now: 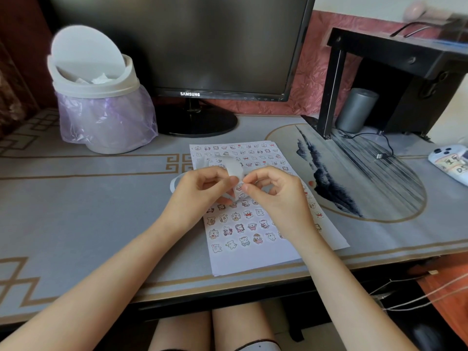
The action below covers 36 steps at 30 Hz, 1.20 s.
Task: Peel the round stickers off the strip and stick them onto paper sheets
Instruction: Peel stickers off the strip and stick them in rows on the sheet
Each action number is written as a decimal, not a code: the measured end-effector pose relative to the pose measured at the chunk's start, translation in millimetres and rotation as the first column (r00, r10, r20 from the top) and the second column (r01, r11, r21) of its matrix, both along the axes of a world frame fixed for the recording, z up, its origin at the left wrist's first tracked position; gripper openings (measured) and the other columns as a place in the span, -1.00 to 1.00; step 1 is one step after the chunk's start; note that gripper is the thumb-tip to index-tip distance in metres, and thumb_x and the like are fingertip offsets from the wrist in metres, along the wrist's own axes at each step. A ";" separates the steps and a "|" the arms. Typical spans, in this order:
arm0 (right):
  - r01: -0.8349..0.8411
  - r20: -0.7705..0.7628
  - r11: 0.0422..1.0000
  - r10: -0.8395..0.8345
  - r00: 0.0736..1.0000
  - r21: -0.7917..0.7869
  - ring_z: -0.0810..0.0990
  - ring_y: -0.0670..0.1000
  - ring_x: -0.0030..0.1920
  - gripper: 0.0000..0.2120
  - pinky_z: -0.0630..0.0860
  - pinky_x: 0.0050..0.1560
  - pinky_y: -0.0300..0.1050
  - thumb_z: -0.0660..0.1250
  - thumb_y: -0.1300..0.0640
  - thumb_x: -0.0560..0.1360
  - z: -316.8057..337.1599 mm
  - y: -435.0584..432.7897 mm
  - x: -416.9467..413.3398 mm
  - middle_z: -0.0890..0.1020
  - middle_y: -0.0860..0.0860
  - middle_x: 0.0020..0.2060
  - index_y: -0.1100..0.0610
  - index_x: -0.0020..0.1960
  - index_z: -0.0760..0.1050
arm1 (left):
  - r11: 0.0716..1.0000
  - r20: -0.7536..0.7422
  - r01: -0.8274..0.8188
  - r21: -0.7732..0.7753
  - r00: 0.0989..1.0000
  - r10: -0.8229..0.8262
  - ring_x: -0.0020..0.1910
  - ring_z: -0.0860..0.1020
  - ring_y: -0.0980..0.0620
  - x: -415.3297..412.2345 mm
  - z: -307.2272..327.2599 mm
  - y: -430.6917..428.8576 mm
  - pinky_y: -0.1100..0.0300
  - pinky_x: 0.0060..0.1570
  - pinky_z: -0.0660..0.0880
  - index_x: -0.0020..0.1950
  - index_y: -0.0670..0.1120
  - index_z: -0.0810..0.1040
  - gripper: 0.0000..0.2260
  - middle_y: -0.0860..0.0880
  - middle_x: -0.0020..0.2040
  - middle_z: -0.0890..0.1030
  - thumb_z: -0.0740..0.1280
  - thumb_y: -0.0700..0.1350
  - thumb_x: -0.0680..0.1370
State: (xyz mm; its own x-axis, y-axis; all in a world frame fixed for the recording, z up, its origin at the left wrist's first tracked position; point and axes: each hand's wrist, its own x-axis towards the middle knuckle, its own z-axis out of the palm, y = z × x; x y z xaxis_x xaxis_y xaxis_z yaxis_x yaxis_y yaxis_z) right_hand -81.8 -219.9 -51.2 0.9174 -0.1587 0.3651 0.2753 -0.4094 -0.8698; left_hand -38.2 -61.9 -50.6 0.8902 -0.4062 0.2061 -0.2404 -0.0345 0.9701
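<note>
A white paper sheet [255,257] lies on the desk, covered with rows of small cartoon stickers. Above its middle my left hand [202,188] grips a white sticker strip [234,167], which curls up and over my fingers. My right hand [276,191] pinches a small sticker [239,186] at the strip's edge with thumb and forefinger. Both hands meet over the sheet and hide part of it. The strip's lower part is hidden behind my fingers.
A white swing-lid bin [98,97] with a purple bag stands at the back left. A black monitor [192,44] stands behind the sheet. A black stand [395,62] with a grey cylinder [355,110] is at the right. A phone [453,160] lies at the far right.
</note>
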 end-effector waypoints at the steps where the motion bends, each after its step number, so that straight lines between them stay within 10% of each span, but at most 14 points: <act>1: -0.002 -0.008 1.000 0.002 1.000 0.001 0.57 -0.15 -0.21 -0.88 0.43 -0.15 -0.29 0.45 0.26 0.41 0.3 0.1 -0.1 0.66 -0.14 -0.23 0.06 -0.16 0.60 | 1.000 0.004 0.000 0.001 1.000 0.000 -0.23 0.63 0.03 0.0 0.0 0.0 0.34 -0.19 0.54 -0.15 -0.29 0.60 -0.83 -0.26 -0.18 0.63 0.33 -0.20 0.54; 21: 0.068 0.035 0.998 -0.068 0.997 0.006 0.46 -0.23 -0.36 -0.94 0.32 -0.28 -0.44 0.45 0.18 0.43 7.4 -9.9 -20.2 0.58 -0.21 -0.32 0.09 -0.18 0.57 | 0.998 -0.037 -0.033 0.057 0.999 0.036 -0.29 0.63 0.04 3.6 -4.1 -0.3 0.18 -0.16 0.61 -0.16 -0.31 0.56 -0.80 -0.06 -0.31 0.63 0.32 -0.18 0.56; 36: 0.191 -0.466 0.981 -0.188 0.865 -0.041 0.39 -0.16 -0.48 -0.95 0.26 -0.51 -0.46 0.43 0.23 0.44 12.1 -107.3 -59.9 0.54 -0.08 -0.51 0.14 -0.20 0.60 | 0.989 -0.057 -0.034 0.145 0.997 0.043 -0.23 0.65 -0.04 5.1 -8.2 0.1 -0.07 0.02 0.60 -0.23 -0.15 0.59 -0.84 -0.03 -0.30 0.63 0.35 -0.15 0.54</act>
State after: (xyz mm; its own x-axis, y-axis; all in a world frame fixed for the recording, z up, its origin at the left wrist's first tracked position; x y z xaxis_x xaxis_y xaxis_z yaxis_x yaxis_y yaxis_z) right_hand -141.8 -327.2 -39.1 0.9327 -0.3471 -0.0978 -0.2438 -0.4072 -0.8802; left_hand -33.1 -61.8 -58.9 0.9146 -0.3932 0.0939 -0.1778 -0.1828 0.9669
